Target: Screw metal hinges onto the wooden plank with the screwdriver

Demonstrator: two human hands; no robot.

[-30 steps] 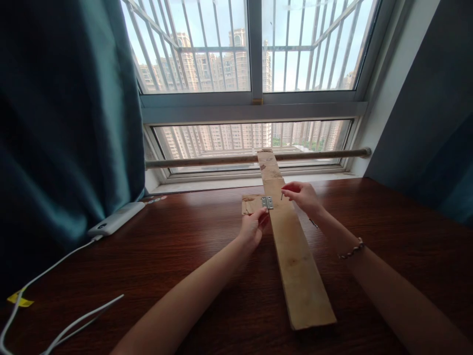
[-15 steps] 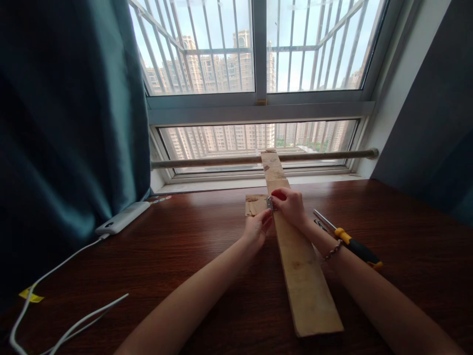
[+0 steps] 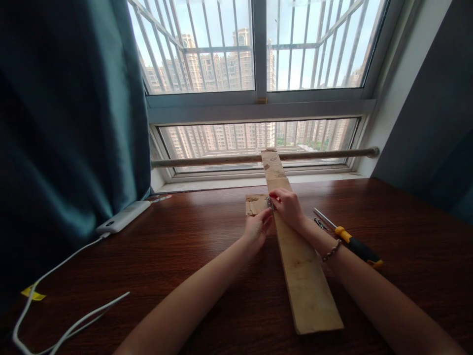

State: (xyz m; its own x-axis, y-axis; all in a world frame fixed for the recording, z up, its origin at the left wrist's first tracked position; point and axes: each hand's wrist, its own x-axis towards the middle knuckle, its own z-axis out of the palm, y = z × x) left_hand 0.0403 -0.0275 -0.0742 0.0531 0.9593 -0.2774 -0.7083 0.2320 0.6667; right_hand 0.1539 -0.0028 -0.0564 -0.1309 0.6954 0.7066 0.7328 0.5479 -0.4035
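Note:
A long wooden board (image 3: 303, 271) runs away from me, its far end reaching the rail by the window. Against its left side lies a short wood piece (image 3: 254, 204). A small silver metal fitting (image 3: 269, 202), hinge-like but too small to be sure, sits where the two meet. My left hand (image 3: 257, 228) pinches it from the near left with thumb and fingertips. From the right, my right hand (image 3: 287, 207) closes its fingertips on the same fitting, the palm resting over the long board. Fingers partly cover the fitting.
Right of my right forearm lie a yellow-and-black screwdriver (image 3: 356, 246) and several small screws (image 3: 320, 224). A white power strip (image 3: 123, 217) with a cable (image 3: 79, 256) lies on the brown table (image 3: 207, 236) at left, beside a dark curtain (image 3: 74, 123). A metal rail (image 3: 210, 160) crosses the window.
My right hand has shifted very slightly, its fingertips staying at the fitting. The boards, the tools and my left hand look the same.

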